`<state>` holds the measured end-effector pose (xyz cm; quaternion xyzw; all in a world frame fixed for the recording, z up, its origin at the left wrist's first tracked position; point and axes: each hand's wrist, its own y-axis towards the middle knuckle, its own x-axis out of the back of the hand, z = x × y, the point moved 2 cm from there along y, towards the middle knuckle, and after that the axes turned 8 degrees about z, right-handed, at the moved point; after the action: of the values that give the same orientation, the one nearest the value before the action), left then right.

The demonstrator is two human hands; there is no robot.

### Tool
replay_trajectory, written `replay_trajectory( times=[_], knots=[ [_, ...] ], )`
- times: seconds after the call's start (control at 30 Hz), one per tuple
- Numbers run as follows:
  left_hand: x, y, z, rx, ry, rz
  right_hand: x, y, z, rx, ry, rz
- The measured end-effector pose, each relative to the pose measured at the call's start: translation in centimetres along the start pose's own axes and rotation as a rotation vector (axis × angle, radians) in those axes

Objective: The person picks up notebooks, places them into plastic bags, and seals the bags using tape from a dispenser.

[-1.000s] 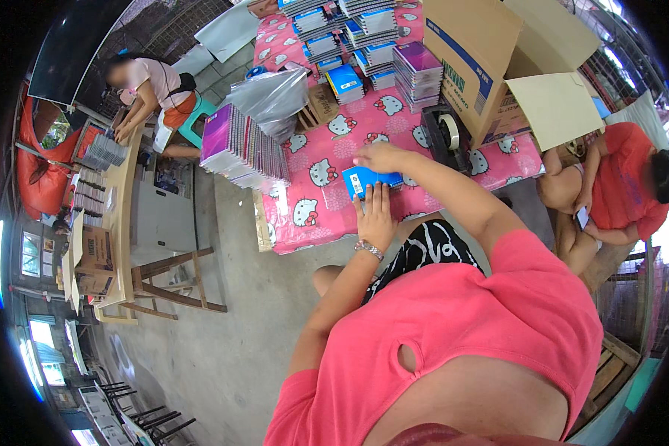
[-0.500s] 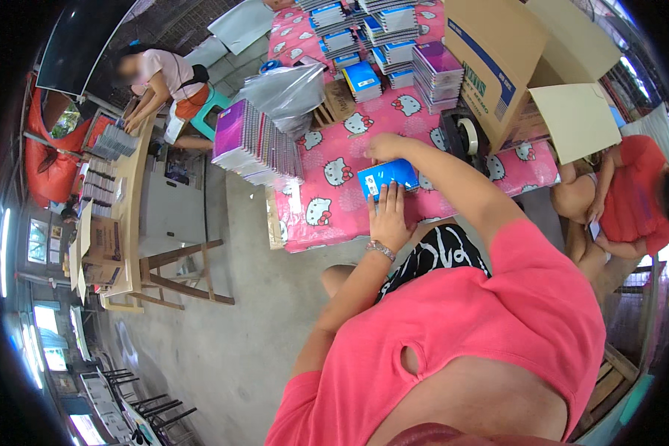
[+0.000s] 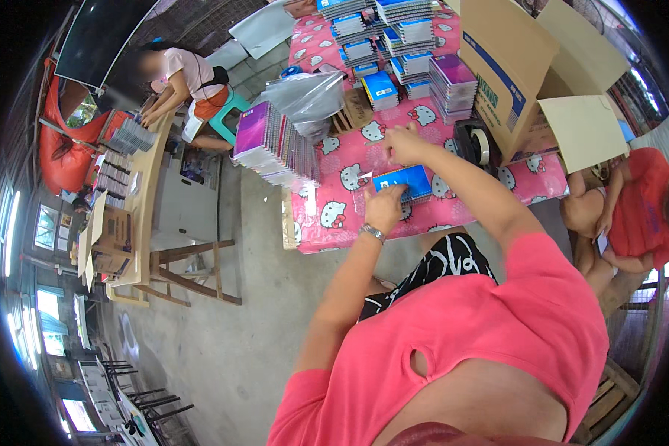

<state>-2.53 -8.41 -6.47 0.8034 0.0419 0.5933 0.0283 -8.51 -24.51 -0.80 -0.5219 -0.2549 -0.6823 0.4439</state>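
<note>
Shifted since the earlier frame: left hand (image 3: 384, 209), from fingers laid flat across the front of the blue notebook (image 3: 411, 177) to fingers drawn together at its near left edge. Right hand (image 3: 409, 146): just beyond the notebook's far edge, fingers bent; whether they hold anything cannot be told. Left fingers: narrow, touching the notebook; a grip cannot be confirmed. Notebook: flat on the pink-covered tabletop (image 3: 311, 242), between both hands, seemingly steadied by the left alone, leaving the right free to work. Adjacent: black tape dispenser (image 3: 464, 140), right; purple-covered notebook stack (image 3: 275, 152), left; clear plastic sheets (image 3: 305, 95), behind that stack.
</note>
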Motion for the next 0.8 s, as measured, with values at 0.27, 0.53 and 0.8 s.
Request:
replay_trajectory(
  times=[0.27, 0.53, 0.8],
  knots=[
    [-1.7, 1.8, 0.8, -0.039, -0.074, -0.191, -6.2, -6.5, 0.9, 0.141, -0.071, -0.467],
    [0.4, 2.8, 0.5, 0.012, 0.25, -0.414, -8.4, -8.1, 2.2, 0.093, -0.145, -0.545],
    [4.4, -1.0, 8.2, 0.165, 0.25, 0.016, -8.5, -8.2, 2.5, 0.122, -0.187, -0.587]
  ],
)
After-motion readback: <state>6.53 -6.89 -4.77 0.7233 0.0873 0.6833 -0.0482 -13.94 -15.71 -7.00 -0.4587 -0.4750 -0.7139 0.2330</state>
